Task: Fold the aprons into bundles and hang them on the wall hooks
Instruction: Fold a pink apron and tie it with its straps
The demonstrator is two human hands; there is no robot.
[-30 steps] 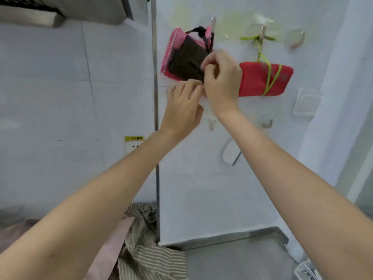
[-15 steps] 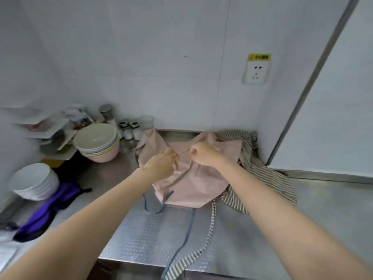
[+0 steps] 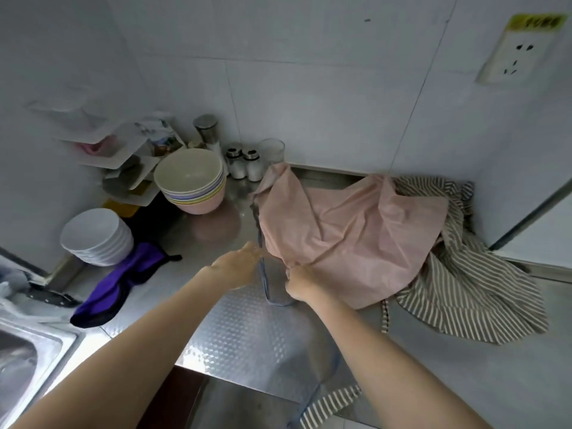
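Note:
A pale pink apron (image 3: 349, 230) lies spread and crumpled on the steel counter (image 3: 244, 332). My right hand (image 3: 301, 281) pinches its near-left edge. My left hand (image 3: 238, 264) holds the apron's blue strap (image 3: 264, 283), which loops down between both hands. A brown-and-white striped apron (image 3: 464, 283) lies partly under the pink one at the right, its strap hanging over the counter's front edge. A purple apron (image 3: 120, 283) lies bunched at the left. The wall hooks are out of view.
Stacked coloured bowls (image 3: 193, 181) and white bowls (image 3: 96, 238) stand at the back left, with jars and shakers (image 3: 244, 164) against the wall. A sink (image 3: 28, 360) sits at the lower left. A wall socket (image 3: 513, 54) is at the upper right.
A second ago both hands were at the pink-and-black bundle on a wall hook. The view then dropped to the counter. Both hands took the pink apron and have pulled its edge nearer.

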